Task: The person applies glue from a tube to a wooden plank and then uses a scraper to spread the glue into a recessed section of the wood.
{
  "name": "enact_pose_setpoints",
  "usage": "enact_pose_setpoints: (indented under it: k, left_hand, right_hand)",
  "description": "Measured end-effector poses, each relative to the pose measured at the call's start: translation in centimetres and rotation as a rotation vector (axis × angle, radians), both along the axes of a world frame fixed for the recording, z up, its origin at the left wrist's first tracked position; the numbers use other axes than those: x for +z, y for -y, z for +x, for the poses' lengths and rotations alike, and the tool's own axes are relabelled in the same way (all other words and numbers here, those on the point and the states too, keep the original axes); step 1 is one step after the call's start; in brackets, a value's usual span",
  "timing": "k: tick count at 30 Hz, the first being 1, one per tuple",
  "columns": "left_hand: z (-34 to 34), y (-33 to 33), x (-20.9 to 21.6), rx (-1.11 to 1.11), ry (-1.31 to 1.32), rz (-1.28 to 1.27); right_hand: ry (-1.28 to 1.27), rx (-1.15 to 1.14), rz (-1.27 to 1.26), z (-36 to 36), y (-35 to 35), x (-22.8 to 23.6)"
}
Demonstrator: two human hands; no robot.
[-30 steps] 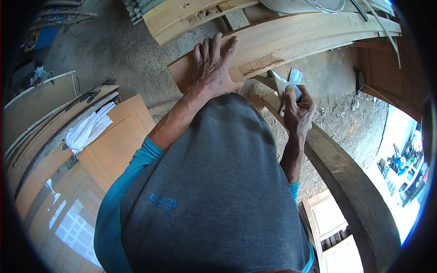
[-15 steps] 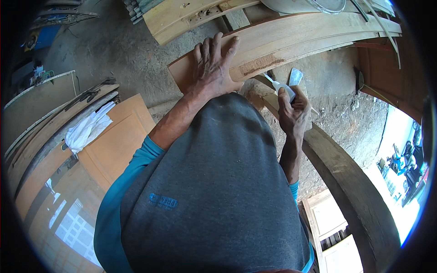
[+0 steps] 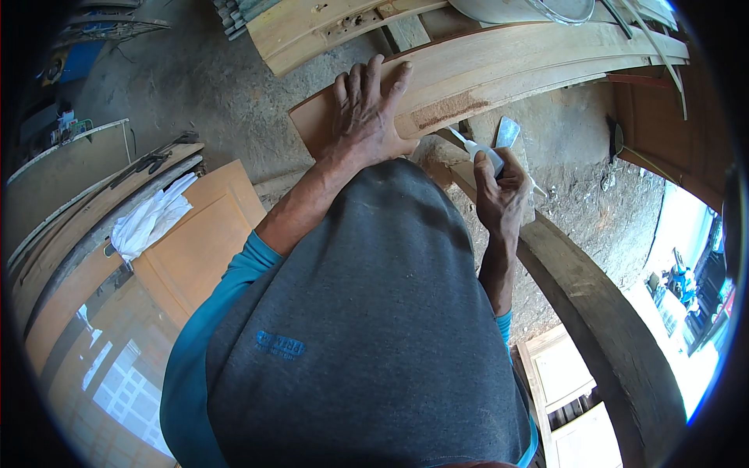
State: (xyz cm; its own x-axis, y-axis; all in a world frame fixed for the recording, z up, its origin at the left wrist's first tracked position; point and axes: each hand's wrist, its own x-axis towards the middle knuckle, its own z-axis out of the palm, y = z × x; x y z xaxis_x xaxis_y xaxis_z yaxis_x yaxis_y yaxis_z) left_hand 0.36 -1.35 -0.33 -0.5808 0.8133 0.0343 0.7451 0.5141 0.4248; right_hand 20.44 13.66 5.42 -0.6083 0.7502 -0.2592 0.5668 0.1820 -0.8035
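My left hand (image 3: pixel 363 113) rests with spread fingers on the near left end of a long wooden board (image 3: pixel 530 58). A rough brown strip of filler or sawdust (image 3: pixel 449 111) lies along the board's near edge, right of that hand. My right hand (image 3: pixel 503 187) is closed round a small white squeeze bottle (image 3: pixel 488 157) with a pointed nozzle. The nozzle tip points up and left, close to the board's edge just below the brown strip; whether it touches is unclear. A flat metal scraper blade (image 3: pixel 508 131) shows just beyond that hand; its handle is hidden.
A thick curved timber (image 3: pixel 601 312) runs along my right. Panelled wooden doors (image 3: pixel 207 242) lean at the left, with a white cloth (image 3: pixel 152 218) and pliers (image 3: pixel 152 162) nearby. At the top are more planks (image 3: pixel 335 35) and a pale round container (image 3: pixel 499 9).
The bottle in my right hand has tilted slightly, its nozzle tip shifting a little left and down. My left hand stays at the same place on the board.
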Motion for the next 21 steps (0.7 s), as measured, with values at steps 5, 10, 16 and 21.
enact_pose_setpoints:
  k: [5,10,16,21]
  left_hand:
    - [0.0,-0.1,0.0,-0.002,-0.004,0.024]
    - [0.0,0.0,-0.2,0.001,-0.021,0.029]
    - [0.0,-0.1,-0.3,0.001,-0.017,0.023]
    - [0.0,-0.1,-0.4,0.001,-0.026,0.027]
  right_hand:
    - [-0.017,0.010,-0.014,0.2,0.4,0.1]
    - [-0.035,0.019,-0.038,-0.1,1.1,0.3]
    - [-0.061,0.059,-0.056,-0.4,1.4,0.4]
    - [-0.051,0.079,-0.025,-0.5,1.3,0.3]
